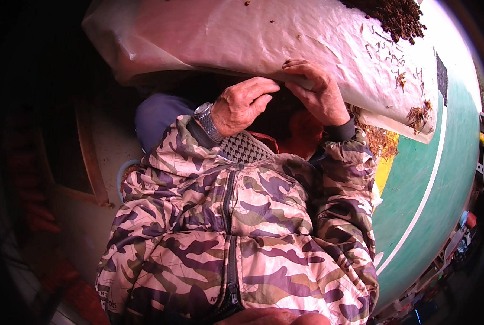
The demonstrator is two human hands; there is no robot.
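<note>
My left hand (244, 105), with a metal watch (207, 120) on its wrist, is at the near edge of a table draped in a whitish plastic sheet (215, 38). Its fingers are bent together, with the thumb close under them; whatever they pinch is too small to make out. Facing it, my right hand (320, 92) has its fingers curled over the thumb at the same edge. Something pale shows between them, and I cannot tell if it is the sheet's edge or a separate piece. The fingertips of both hands nearly meet.
A dark brown crumbly heap (391, 16) lies on the sheet at the far right, with dry brown shreds (420, 115) near the corner. Houndstooth cloth (244, 149) covers my lap. Rightward is a green surface (415, 189) with a white line; a wooden frame (87, 151) stands left.
</note>
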